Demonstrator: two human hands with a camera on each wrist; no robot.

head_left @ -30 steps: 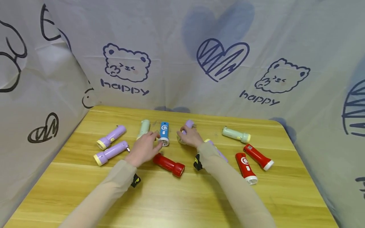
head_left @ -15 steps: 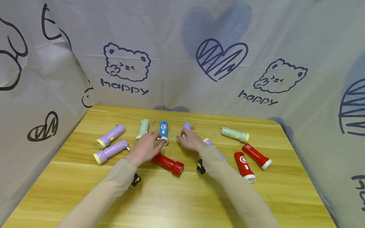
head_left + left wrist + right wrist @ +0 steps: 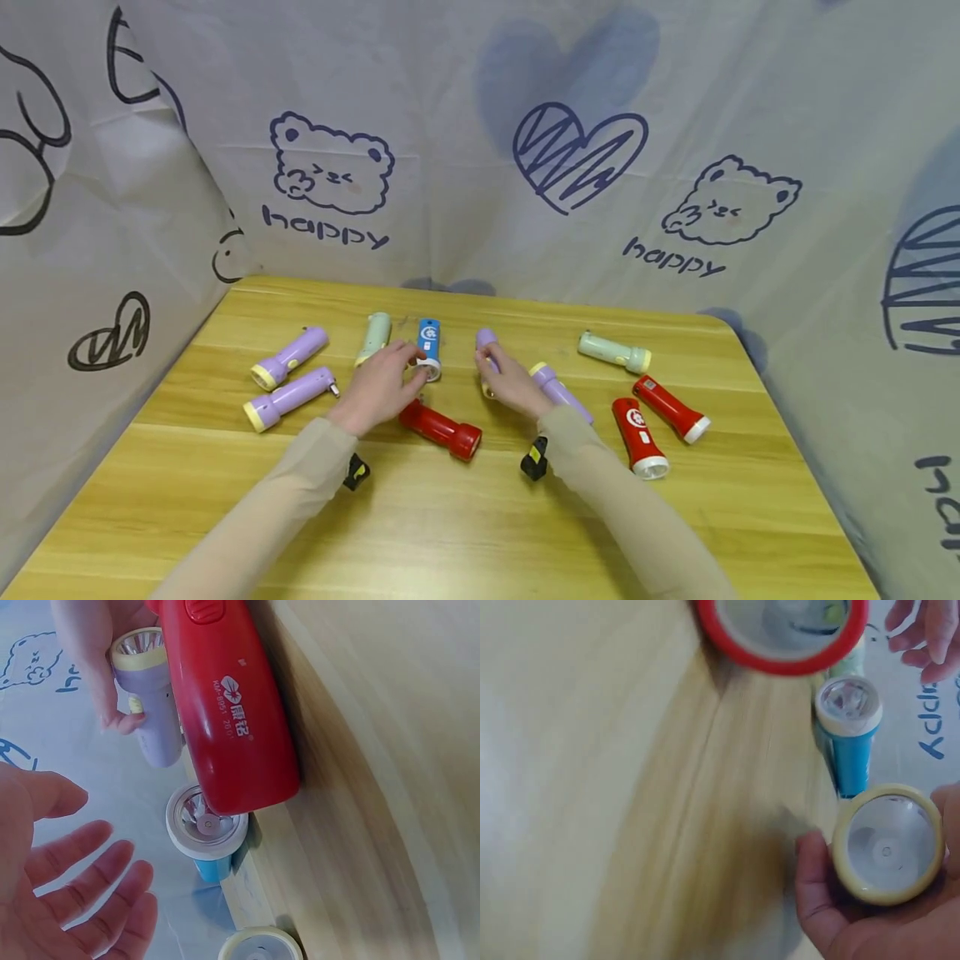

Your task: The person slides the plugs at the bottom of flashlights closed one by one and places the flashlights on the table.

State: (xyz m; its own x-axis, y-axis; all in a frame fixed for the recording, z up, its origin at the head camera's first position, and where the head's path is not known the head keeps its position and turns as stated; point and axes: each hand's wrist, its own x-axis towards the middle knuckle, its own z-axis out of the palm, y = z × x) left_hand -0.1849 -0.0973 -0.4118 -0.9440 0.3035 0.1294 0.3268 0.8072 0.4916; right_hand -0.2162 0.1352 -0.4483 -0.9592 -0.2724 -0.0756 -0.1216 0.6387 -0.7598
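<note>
In the head view my right hand (image 3: 513, 383) grips a purple flashlight (image 3: 486, 337) near the far middle of the table. Its pale yellow head (image 3: 889, 844) faces the right wrist camera, with thumb and fingers around it. My left hand (image 3: 380, 387) hovers with relaxed, spread fingers and holds nothing. Beside its fingertips lies a blue flashlight (image 3: 429, 337) with a white head. A red flashlight (image 3: 442, 432) lies nearer to me, just below that hand. Partly behind the left hand is a pale green flashlight (image 3: 377, 332).
Two purple flashlights (image 3: 291, 398) lie at the left. Another purple flashlight (image 3: 562, 393) is just right of my right hand. Farther right are a pale green flashlight (image 3: 611, 350) and two red ones (image 3: 636, 433) with white heads. A printed cloth (image 3: 450, 208) hangs behind the table.
My right hand has drawn the purple flashlight slightly toward me and turned it, so its tail points more straight away. The left hand has stayed nearly still.
</note>
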